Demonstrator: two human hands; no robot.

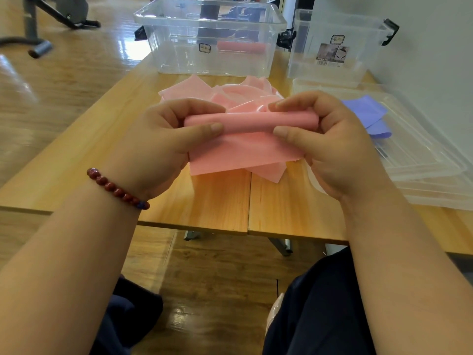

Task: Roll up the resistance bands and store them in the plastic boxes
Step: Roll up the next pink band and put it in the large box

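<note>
A pink resistance band [245, 121] is partly rolled into a tube held above the wooden table [220, 201]. My left hand [163, 139] pinches its left end between thumb and fingers, and my right hand [330, 139] pinches the right end. The unrolled tail hangs below the tube. Loose pink band [230, 94] lies piled behind the hands. A large clear plastic box [212, 39] at the back holds one rolled pink band [242, 47]. A second clear box [332, 47] stands to its right.
Clear plastic lids [419, 155] are stacked at the right with a purple band [368, 114] lying on them. A white wall runs along the right side. Exercise equipment [46, 19] stands on the wooden floor at the far left. My knees sit below the table's front edge.
</note>
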